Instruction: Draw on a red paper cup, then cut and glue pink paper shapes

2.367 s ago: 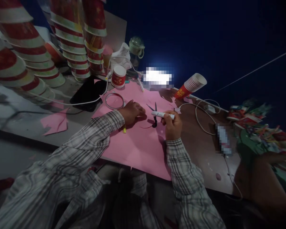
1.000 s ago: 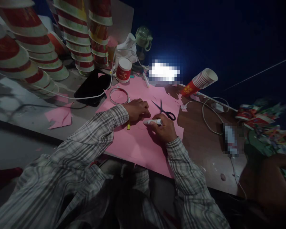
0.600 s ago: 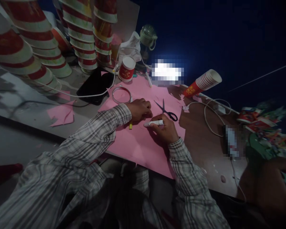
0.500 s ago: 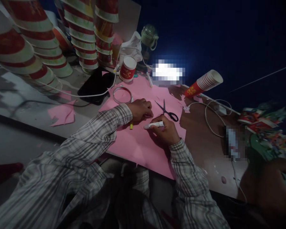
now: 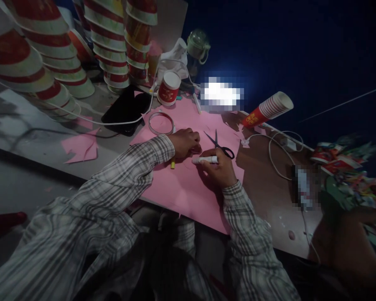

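A large sheet of pink paper [image 5: 188, 190] lies on the table under both hands. My right hand [image 5: 221, 167] is closed round a white marker [image 5: 209, 159], its tip pointing left at the sheet beside a faint curved line. My left hand [image 5: 185, 142] has its fingers bent together and presses a small piece of pink paper [image 5: 196, 152] against the sheet; most of that piece is hidden. Under the left wrist lies a pen with a yellow end [image 5: 173, 165]. Black-handled scissors [image 5: 221, 146] rest with spread blades just beyond my right hand. A tape ring [image 5: 161, 123] is beyond my left wrist.
Tall stacks of red-and-white paper cups [image 5: 108, 46] stand at the left. A dark tablet-like device [image 5: 127, 110] and a single cup [image 5: 169, 88] sit behind the sheet. A tilted cup stack [image 5: 269, 109] and a white cable [image 5: 274, 156] are at the right.
The marker in my right hand has shifted slightly up and to the right, and a faint curved line shows on the sheet. My left hand has stayed nearly still.
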Demonstrator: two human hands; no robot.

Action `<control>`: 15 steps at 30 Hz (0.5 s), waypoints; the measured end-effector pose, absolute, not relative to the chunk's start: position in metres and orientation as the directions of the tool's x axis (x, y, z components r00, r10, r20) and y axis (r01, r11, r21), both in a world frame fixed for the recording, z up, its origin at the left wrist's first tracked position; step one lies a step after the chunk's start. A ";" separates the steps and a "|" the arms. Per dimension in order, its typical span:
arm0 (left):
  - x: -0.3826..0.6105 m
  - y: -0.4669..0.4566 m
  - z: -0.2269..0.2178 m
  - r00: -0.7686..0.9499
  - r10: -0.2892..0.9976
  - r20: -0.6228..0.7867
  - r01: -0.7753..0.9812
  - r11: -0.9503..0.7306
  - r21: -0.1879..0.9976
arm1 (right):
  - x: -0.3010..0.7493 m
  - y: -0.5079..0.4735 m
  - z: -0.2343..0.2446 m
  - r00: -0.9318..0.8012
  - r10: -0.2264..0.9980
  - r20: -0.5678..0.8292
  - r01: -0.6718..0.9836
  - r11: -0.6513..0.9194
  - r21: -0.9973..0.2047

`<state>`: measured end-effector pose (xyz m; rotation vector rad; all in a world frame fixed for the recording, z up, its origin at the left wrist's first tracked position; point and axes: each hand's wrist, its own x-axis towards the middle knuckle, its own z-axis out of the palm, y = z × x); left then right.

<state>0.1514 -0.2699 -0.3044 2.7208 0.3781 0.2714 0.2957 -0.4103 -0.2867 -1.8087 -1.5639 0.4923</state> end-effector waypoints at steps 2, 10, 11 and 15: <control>0.152 -0.270 -0.304 0.941 0.305 0.144 0.226 -0.887 0.402 | 0.296 -0.410 -0.287 0.154 0.981 0.121 0.695 -0.020 -0.719; 0.152 -0.268 -0.304 0.946 0.300 0.122 0.229 -0.887 0.402 | 0.298 -0.411 -0.286 0.168 0.983 0.071 0.678 -0.063 -0.732; 0.152 -0.269 -0.303 0.943 0.307 0.129 0.232 -0.885 0.404 | 0.298 -0.410 -0.286 0.173 0.982 0.073 0.683 -0.066 -0.727; 0.153 -0.267 -0.302 0.961 0.268 0.074 0.219 -0.893 0.393 | 0.303 -0.409 -0.285 0.235 0.962 0.141 0.698 -0.066 -0.713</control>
